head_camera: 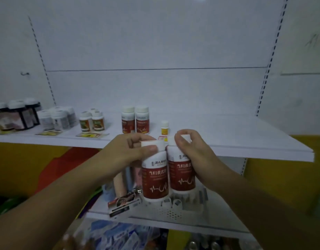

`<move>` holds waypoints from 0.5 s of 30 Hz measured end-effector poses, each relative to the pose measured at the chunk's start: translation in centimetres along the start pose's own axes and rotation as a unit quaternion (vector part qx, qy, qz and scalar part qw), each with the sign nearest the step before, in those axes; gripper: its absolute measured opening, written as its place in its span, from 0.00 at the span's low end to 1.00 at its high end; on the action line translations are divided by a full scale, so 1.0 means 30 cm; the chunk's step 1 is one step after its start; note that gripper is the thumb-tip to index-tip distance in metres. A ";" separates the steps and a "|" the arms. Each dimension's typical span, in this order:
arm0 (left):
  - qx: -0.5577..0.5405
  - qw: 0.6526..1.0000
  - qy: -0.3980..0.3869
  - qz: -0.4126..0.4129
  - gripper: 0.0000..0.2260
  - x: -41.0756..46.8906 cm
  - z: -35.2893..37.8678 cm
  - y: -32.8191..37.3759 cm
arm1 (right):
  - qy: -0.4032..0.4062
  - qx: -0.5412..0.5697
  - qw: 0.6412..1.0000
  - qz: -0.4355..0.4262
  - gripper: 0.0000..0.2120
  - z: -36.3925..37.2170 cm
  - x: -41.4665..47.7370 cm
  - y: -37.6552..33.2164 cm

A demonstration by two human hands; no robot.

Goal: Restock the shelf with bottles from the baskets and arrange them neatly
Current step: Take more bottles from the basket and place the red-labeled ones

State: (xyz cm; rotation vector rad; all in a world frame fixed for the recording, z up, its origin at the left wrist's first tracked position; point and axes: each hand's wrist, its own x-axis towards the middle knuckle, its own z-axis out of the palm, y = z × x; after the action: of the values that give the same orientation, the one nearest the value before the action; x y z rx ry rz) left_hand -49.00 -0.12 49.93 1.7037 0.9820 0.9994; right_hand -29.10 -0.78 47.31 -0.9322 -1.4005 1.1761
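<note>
I hold two white bottles with dark red labels side by side, upright, just below the front edge of the white shelf [245, 141]. My left hand [126, 150] grips the cap of the left red-label bottle [154, 179]. My right hand [191, 150] wraps the cap and side of the right red-label bottle [181, 175]. Two matching bottles [135, 120] stand further back on the shelf, with a small yellow bottle [164, 127] to their right.
Left on the shelf stand green-label bottles [91, 121], white bottles [56, 118] and dark bottles [18, 114]. A lower shelf holds a white perforated basket [166, 212] and small packages [121, 202]. The shelf's right half is bare. Slotted uprights flank the back panel.
</note>
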 end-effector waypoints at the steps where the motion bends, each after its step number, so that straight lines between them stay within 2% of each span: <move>1: 0.008 1.000 0.005 0.008 0.18 -0.001 -0.020 0.016 | -0.005 -0.004 1.000 -0.002 0.30 0.014 0.011 -0.012; 8: 0.047 0.998 0.033 0.039 0.20 0.079 -0.237 0.063 | 0.003 -0.090 0.995 -0.046 0.34 0.150 0.169 -0.099; 12: 0.066 0.994 0.046 0.080 0.22 0.151 -0.397 0.107 | 0.043 -0.179 0.981 -0.066 0.43 0.230 0.327 -0.198; 15: 0.049 0.986 0.101 0.123 0.19 0.236 -0.519 0.133 | 0.093 -0.218 0.967 -0.091 0.41 0.251 0.450 -0.273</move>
State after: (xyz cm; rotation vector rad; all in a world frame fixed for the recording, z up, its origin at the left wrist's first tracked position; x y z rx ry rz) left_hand -59.99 9.91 59.23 1.8645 0.9783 1.3256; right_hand -38.27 9.13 58.45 -1.1553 -1.5819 0.6327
